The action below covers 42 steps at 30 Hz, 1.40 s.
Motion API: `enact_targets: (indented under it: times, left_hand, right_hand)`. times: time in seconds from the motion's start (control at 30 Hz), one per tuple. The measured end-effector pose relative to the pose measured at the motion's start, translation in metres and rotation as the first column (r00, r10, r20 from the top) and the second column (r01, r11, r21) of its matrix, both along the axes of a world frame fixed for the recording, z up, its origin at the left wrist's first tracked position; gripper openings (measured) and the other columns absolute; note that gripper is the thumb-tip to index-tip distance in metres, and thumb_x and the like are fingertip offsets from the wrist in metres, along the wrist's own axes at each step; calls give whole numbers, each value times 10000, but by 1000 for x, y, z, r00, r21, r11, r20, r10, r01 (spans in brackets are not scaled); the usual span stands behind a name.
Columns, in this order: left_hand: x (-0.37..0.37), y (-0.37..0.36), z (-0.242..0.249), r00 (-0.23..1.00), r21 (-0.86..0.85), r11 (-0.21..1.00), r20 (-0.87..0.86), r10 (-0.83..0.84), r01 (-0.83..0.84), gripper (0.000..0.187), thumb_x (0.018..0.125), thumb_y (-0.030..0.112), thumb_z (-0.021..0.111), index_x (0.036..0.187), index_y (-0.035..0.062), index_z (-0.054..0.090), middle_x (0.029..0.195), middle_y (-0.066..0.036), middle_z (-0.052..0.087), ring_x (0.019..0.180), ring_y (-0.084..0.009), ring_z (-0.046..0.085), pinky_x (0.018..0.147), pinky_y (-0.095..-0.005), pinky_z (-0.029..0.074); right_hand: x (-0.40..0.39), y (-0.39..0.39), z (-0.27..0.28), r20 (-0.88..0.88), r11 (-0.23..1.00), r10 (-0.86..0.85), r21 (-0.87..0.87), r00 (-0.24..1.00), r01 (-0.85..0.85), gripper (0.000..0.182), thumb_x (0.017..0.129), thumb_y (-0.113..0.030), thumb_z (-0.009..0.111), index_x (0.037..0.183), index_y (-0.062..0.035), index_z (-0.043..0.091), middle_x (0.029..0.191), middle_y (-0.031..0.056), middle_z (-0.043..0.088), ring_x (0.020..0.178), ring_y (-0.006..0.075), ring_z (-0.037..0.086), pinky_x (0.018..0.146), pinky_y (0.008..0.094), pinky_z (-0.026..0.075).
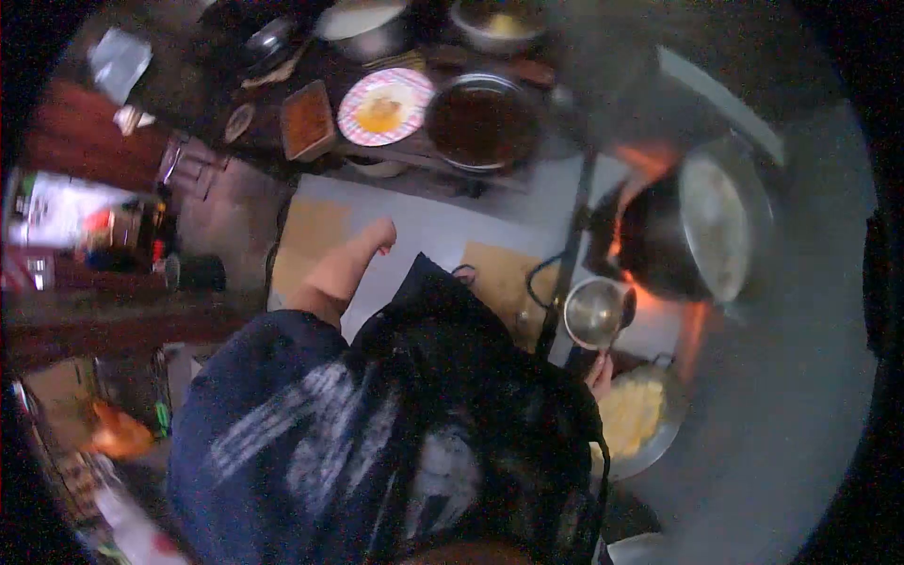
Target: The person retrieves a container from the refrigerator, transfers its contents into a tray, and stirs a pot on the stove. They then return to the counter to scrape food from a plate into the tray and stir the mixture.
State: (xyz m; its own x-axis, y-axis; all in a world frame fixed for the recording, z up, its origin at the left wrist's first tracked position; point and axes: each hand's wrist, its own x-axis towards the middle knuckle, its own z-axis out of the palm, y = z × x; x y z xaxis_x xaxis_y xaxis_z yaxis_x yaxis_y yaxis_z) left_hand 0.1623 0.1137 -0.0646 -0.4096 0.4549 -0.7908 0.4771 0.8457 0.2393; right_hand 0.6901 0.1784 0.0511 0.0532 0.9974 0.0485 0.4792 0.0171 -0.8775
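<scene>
My right hand is closed on the handle of a spoon, whose dark head is at the right side of a round metal bowl. Just below that hand is a wide metal pan holding pale yellow pieces of food. My left hand hangs over a white and tan surface with its fingers curled in; nothing shows in it. Some blur softens both hands.
Orange flames burn around a large dark pot on the right, with steam nearby. At the back stand a checked plate with yellow liquid, a dark round pan, a rectangular tub and several bowls.
</scene>
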Motion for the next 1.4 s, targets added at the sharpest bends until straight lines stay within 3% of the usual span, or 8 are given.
enact_targets:
  times: [0.17, 0.3, 0.37, 0.67, 1.1, 1.3, 1.37, 1.4]
  left_hand:
    - [-55, -130, 13, 985, -210, 977, -175, 8, -46, 149, 785, 189, 550, 731, 79, 635, 680, -134, 632, 524, -126, 589, 497, -306, 479]
    - [-107, -229, -21, 966, 40, 967, -55, 254, -252, 263, 784, 342, 547, 923, 127, 611, 834, -128, 627, 663, -134, 596, 551, -355, 472]
    - [-104, -231, 32, 576, 107, 569, 45, 816, -815, 459, 746, 463, 570, 1067, 135, 550, 940, -88, 597, 801, -166, 571, 636, -391, 459]
    - [-252, -147, 27, 198, 140, 160, 877, 439, -977, 353, 868, 262, 475, 1147, 46, 475, 1148, -121, 527, 1022, -253, 532, 882, -391, 413]
    - [-316, -86, -20, -130, -119, -54, 950, 284, -991, 335, 879, 158, 424, 1143, -48, 407, 1153, -206, 499, 1042, -315, 520, 836, -391, 468]
    - [-361, -94, -25, -6, -7, 1, 919, 394, -1000, 292, 891, 138, 357, 1091, -57, 440, 1133, -212, 509, 1024, -335, 530, 857, -412, 453]
    - [-382, -111, -40, 202, 195, 67, 969, 139, -979, 294, 884, 131, 352, 1093, -57, 438, 1105, -215, 520, 1006, -320, 540, 842, -406, 464]
    - [-401, -120, -45, 742, 718, 205, 666, 77, -665, 296, 879, 132, 357, 1088, -61, 440, 1097, -218, 521, 991, -308, 548, 840, -395, 468]
  right_hand:
    - [-72, 33, 16, 95, 967, 253, -41, 963, -250, 298, 918, -187, 415, 1078, 40, 523, 983, 151, 598, 891, 180, 549, 799, 303, 415]
    - [-201, 17, 53, 94, 865, 500, 3, 861, -502, 293, 914, -199, 414, 1072, 18, 532, 966, 176, 601, 882, 244, 573, 783, 309, 426]
    - [-255, 10, 48, 181, 819, 571, -65, 801, -570, 288, 907, -201, 420, 1065, 7, 543, 984, 183, 593, 906, 308, 570, 787, 327, 432]
    - [-501, -59, 66, 306, 596, 741, 109, 598, -795, 267, 866, -145, 474, 1118, -87, 539, 1064, 161, 569, 968, 330, 547, 810, 359, 443]
    - [-607, -31, 37, 368, 512, 805, -35, 465, -859, 251, 849, -119, 492, 1089, -86, 556, 1003, 187, 578, 912, 343, 562, 777, 380, 448]
    - [-681, 15, 47, 347, 487, 815, 22, 464, -873, 240, 847, -98, 481, 1069, -63, 567, 993, 191, 582, 912, 332, 569, 779, 375, 452]
    - [-697, 24, 55, 317, 529, 809, -24, 496, -848, 244, 845, -97, 484, 1073, -68, 566, 986, 192, 584, 911, 334, 569, 777, 375, 453]
    - [-701, 28, 58, 301, 556, 801, -53, 518, -829, 248, 842, -96, 487, 1077, -73, 564, 979, 193, 585, 910, 336, 568, 775, 376, 454]
